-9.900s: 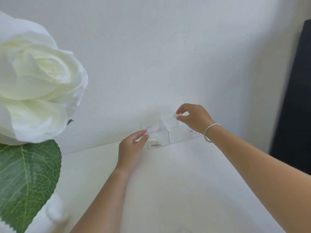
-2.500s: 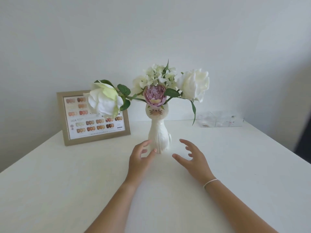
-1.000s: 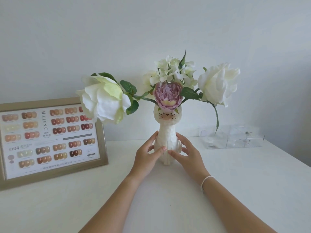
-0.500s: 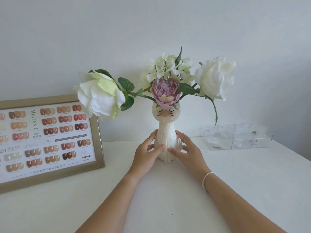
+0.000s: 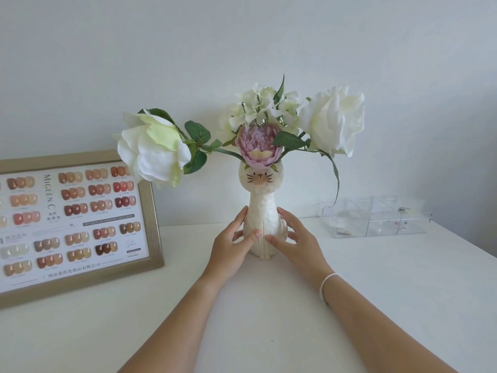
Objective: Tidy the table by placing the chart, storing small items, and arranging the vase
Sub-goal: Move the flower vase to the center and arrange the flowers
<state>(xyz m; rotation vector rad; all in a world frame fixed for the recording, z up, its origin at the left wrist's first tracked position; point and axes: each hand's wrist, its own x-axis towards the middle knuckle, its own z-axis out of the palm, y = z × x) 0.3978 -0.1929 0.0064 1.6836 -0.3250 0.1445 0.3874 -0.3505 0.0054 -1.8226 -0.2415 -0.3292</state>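
The cat-faced vase (image 5: 262, 211) stands upright on the white desk (image 5: 376, 292), near the back wall and roughly midway across the view. Both hands cup its lower body: the left hand (image 5: 231, 249) curls round the left flank with its thumb across the front, and the right hand (image 5: 294, 244) wraps the right flank the same way — fingers of each touching the ceramic. A white bracelet (image 5: 326, 285) circles the right wrist.

From the vase's mouth rise a purple peony (image 5: 258, 148), a cluster of small white blossoms (image 5: 265, 106), and two large white roses — the left rose (image 5: 150, 152) leaning out sideways on its stem, the right rose (image 5: 334, 121) held higher.

To the left, well apart from the vase, the framed colour chart (image 5: 72, 219) leans against the wall, its upper right corner hidden behind the left rose. To the right, by the wall, sits a clear compartment box (image 5: 373, 218) with a few small items inside, too small to identify.
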